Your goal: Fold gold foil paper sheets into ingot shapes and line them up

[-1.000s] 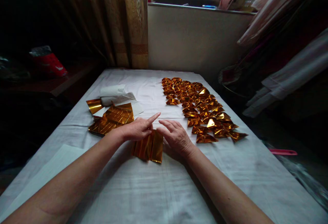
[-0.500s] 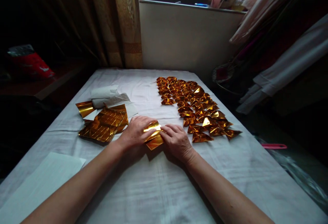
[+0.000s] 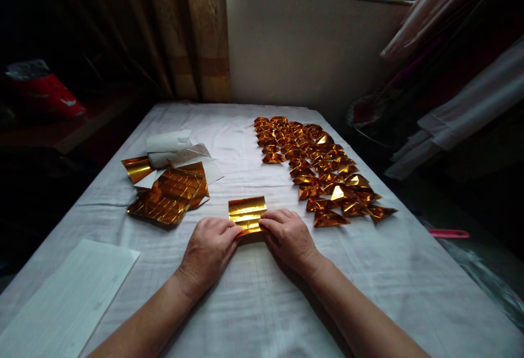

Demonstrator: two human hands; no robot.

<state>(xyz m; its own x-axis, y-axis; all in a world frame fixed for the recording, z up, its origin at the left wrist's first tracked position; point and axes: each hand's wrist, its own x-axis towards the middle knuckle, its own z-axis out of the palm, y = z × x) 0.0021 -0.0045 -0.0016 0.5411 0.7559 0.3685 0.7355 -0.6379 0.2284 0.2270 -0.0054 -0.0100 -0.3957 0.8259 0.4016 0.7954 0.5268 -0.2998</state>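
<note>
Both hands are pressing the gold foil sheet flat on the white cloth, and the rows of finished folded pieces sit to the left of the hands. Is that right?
Not quite. In the head view the folded pieces lie to the right of the hands; the loose foil stack is on the left. The left hand and right hand do press the gold foil sheet on the white cloth.

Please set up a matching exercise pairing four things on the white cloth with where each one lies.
Things:
1. small gold foil sheet being folded
2. rows of folded gold foil pieces
3. stack of flat creased gold foil sheets
4. white lined paper sheet

Places:
A. far right of the cloth
B. near left corner
C. between both hands
D. left of centre, beside white paper scraps

Pairs: 1-C, 2-A, 3-D, 4-B
</note>
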